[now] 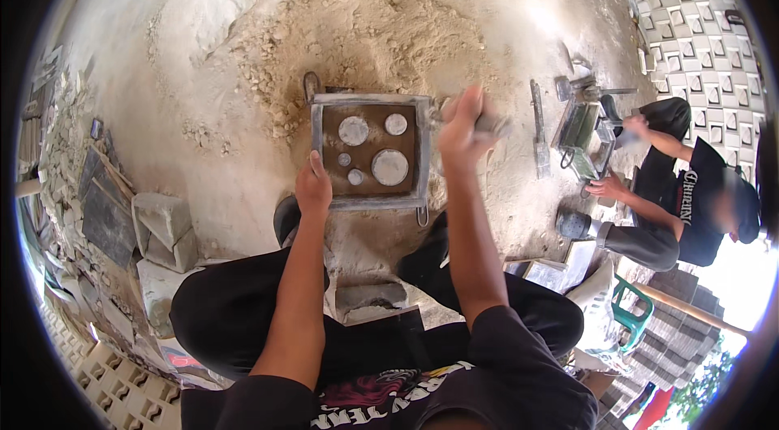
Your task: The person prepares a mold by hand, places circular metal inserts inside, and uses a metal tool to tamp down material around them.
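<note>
A square grey frame [369, 204] lies on the ground before my knees, packed with smooth brown sand [369, 161]. Several pale round discs of different sizes sit in the sand, among them a large disc [389, 167] and another disc [354, 131]. My left hand [314, 188] is closed on the frame's left side, its thumb up along the rim. Just right of the frame, my right hand [465, 126] is raised in a closed grip. A blurred greyish thing [491, 125] shows at its fingers, too smeared to name. Wire loops [311, 86] stick out at the frame's corners.
Loose sandy soil [365, 20] is heaped beyond the frame. At right a co-worker [690, 195] handles another frame [586, 138], near a long flat bar [539, 130]. Grey blocks [162, 227] stand at left. A green plastic chair [633, 315] is at lower right.
</note>
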`<state>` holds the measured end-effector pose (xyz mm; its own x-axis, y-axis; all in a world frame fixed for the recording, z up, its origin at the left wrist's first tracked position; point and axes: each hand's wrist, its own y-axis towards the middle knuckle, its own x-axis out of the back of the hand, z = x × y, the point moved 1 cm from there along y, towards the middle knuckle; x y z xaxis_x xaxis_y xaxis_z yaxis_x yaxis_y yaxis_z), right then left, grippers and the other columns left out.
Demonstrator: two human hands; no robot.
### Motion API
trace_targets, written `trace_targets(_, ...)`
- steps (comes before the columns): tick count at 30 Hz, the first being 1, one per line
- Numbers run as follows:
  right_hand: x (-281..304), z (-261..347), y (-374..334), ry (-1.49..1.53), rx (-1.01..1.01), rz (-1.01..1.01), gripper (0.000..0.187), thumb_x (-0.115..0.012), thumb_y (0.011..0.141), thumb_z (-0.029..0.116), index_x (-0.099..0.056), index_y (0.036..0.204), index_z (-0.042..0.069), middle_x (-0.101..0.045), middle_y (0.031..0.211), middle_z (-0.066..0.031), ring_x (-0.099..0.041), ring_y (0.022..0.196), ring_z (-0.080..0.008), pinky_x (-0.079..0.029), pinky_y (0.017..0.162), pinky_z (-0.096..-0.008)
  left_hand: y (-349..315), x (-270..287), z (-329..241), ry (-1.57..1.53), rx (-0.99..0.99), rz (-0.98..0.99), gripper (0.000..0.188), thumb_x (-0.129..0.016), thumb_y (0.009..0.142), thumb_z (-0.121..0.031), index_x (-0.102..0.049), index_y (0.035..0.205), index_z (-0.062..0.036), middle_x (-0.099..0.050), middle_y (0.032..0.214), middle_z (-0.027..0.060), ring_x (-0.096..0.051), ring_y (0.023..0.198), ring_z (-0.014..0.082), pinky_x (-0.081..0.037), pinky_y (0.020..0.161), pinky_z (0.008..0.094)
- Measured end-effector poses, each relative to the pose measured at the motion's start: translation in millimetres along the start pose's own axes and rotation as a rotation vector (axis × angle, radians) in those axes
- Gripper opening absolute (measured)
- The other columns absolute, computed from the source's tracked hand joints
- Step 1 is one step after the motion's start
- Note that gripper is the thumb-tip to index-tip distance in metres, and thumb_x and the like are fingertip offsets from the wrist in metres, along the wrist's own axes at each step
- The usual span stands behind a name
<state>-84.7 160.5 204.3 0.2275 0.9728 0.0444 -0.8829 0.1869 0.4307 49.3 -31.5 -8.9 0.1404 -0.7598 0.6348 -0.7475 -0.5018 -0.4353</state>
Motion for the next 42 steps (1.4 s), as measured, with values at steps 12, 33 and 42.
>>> trace_targets(12,-3,19,5,0.040,-0.146,-0.049,0.044,-0.046,0.101,0.019,-0.040,0.058,0.010,-0.039,0.048,0.0047,-0.033,0.044,-0.0021,-0.021,0.040,-0.0237,-9,6,-20,0.028,0.099,-0.068,0.067,-0.028,0.097,-0.056,-0.068,0.106,-0.0025,-0.066,0.098,0.0253,-0.060,0.096,0.0441,-0.046,0.085,0.0521)
trace_targets(33,19,-13,-58,0.000,-0.014,-0.137,0.045,-0.046,0.101,0.024,-0.040,0.058,0.011,-0.039,0.050,0.0040,-0.036,0.046,-0.0037,-0.023,0.041,-0.0241,-9,4,-23,0.069,0.107,-0.090,0.073,-0.026,0.096,-0.060,-0.068,0.103,-0.0001,-0.065,0.099,0.0267,-0.060,0.098,0.0443,-0.045,0.088,0.0520)
trace_targets(42,6,2,-44,-0.029,-0.191,-0.162,0.045,-0.044,0.100,0.018,-0.039,0.056,0.009,-0.038,0.048,0.0038,-0.034,0.045,-0.0040,-0.022,0.041,-0.0244,-12,7,-24,0.035,0.088,-0.093,0.072,-0.027,0.096,-0.060,-0.067,0.107,-0.0008,-0.065,0.101,0.0257,-0.060,0.100,0.0434,-0.045,0.089,0.0509)
